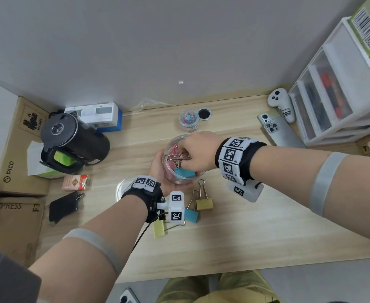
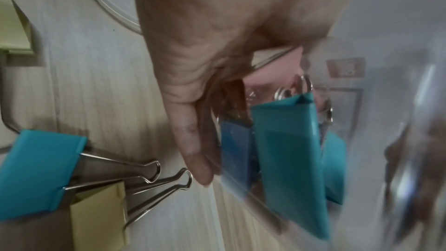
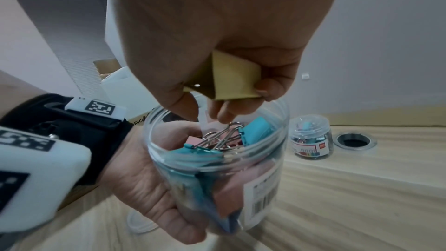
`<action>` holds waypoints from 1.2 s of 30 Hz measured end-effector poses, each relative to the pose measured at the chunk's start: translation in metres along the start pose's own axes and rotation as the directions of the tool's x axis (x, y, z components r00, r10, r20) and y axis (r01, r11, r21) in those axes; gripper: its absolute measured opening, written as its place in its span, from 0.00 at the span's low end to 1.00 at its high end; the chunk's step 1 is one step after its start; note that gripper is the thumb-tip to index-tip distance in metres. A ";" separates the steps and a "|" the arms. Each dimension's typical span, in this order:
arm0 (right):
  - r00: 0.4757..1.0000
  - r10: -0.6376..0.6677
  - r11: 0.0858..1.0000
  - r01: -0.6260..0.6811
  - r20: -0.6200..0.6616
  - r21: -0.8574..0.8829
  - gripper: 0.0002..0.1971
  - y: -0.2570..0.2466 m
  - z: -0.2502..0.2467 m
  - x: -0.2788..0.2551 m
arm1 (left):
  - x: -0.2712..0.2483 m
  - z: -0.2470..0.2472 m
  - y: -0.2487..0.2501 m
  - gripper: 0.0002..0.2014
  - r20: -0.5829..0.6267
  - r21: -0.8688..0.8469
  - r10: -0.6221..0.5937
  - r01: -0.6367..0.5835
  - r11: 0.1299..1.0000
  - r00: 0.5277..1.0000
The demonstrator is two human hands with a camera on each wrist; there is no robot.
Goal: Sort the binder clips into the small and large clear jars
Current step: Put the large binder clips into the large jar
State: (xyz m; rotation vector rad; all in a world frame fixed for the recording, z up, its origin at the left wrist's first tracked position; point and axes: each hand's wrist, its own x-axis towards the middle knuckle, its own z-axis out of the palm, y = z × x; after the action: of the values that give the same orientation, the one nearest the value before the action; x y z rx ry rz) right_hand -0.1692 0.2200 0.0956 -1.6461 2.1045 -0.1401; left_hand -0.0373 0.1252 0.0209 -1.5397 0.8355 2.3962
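My left hand (image 1: 158, 169) grips the large clear jar (image 1: 180, 178) from below and holds it tilted above the table. The jar (image 3: 260, 184) holds several large teal and pink binder clips (image 3: 212, 140). My right hand (image 1: 198, 149) hovers at the jar's mouth, pinching a yellow binder clip (image 3: 229, 81) between thumb and fingers (image 3: 272, 87). Three large clips lie loose by my left wrist: a yellow one (image 1: 204, 203), a teal one (image 1: 191, 215) and a pale green one (image 1: 159, 228). The small jar (image 1: 189, 120), full of small coloured clips, stands open at the back.
The small jar's lid (image 1: 204, 114) lies beside it, and a clear lid (image 1: 123, 189) lies left of my left wrist. A black kettle (image 1: 70, 143), a red pack (image 1: 76, 182) and cardboard boxes (image 1: 16, 160) sit left. Phones (image 1: 280, 132), a controller (image 1: 282, 103) and a drawer unit (image 1: 343, 95) sit right.
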 end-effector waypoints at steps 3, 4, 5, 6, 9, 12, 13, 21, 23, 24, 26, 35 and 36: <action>0.997 -0.071 0.997 0.072 0.022 -0.037 0.12 0.002 -0.004 0.000 | -0.003 0.000 0.000 0.36 -0.004 0.010 0.001 -0.001 1.000 1.000; 0.995 -0.093 0.994 0.095 0.031 -0.055 0.13 0.003 -0.006 -0.001 | -0.003 -0.001 0.000 0.36 0.000 0.013 -0.003 0.003 1.000 1.000; 0.992 -0.114 0.990 0.117 0.043 -0.076 0.15 0.004 -0.007 -0.001 | -0.004 -0.001 0.000 0.36 0.004 0.017 -0.008 0.008 1.000 1.000; 0.989 -0.133 0.986 0.139 0.062 -0.095 0.18 0.004 -0.009 0.000 | -0.005 -0.002 0.001 0.37 0.006 0.021 -0.011 0.011 1.000 1.000; 0.973 -0.196 0.965 0.213 0.122 -0.152 0.29 0.007 -0.014 0.005 | -0.007 -0.005 0.001 0.36 -0.005 0.026 -0.016 0.016 1.000 1.000; 0.960 -0.252 0.944 0.272 0.124 -0.185 0.28 0.007 -0.013 0.008 | -0.008 -0.005 0.001 0.35 -0.024 0.039 -0.011 0.012 0.999 1.000; 0.956 -0.270 0.937 0.289 0.118 -0.197 0.27 0.006 -0.011 0.009 | -0.009 -0.006 0.000 0.35 -0.023 0.038 -0.011 0.012 0.999 1.000; 0.904 -0.428 0.892 0.419 -0.017 -0.170 0.28 0.003 0.009 0.013 | -0.011 -0.017 -0.001 0.41 -0.003 -0.053 -0.023 0.022 0.998 1.000; 0.879 -0.472 0.870 0.454 -0.064 -0.192 0.25 0.004 0.010 0.013 | -0.011 -0.019 0.000 0.42 -0.002 -0.071 -0.037 0.036 0.997 0.999; 0.866 -0.490 0.863 0.466 -0.098 -0.193 0.22 0.004 0.010 0.013 | -0.011 -0.021 0.000 0.43 0.003 -0.083 -0.044 0.044 0.996 0.999; 0.847 -0.500 0.863 0.471 -0.181 -0.182 0.17 0.005 0.009 0.012 | -0.011 -0.023 -0.001 0.43 0.013 -0.101 -0.057 0.058 0.993 0.998; 0.922 -0.200 0.976 0.219 -0.332 0.019 0.09 0.027 0.019 0.017 | -0.013 -0.051 -0.013 0.36 -0.052 -0.134 -0.022 0.015 0.991 0.998; 0.966 -0.107 0.993 0.118 -0.235 0.032 0.09 0.029 0.023 0.019 | -0.014 -0.057 -0.015 0.36 -0.061 -0.141 -0.018 0.009 0.990 0.998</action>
State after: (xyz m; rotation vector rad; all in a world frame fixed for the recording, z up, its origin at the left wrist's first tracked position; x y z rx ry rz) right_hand -0.1891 0.2152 0.0592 -1.7975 2.1563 -0.4340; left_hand 0.0195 0.1089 0.0100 -1.6735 0.6779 2.4563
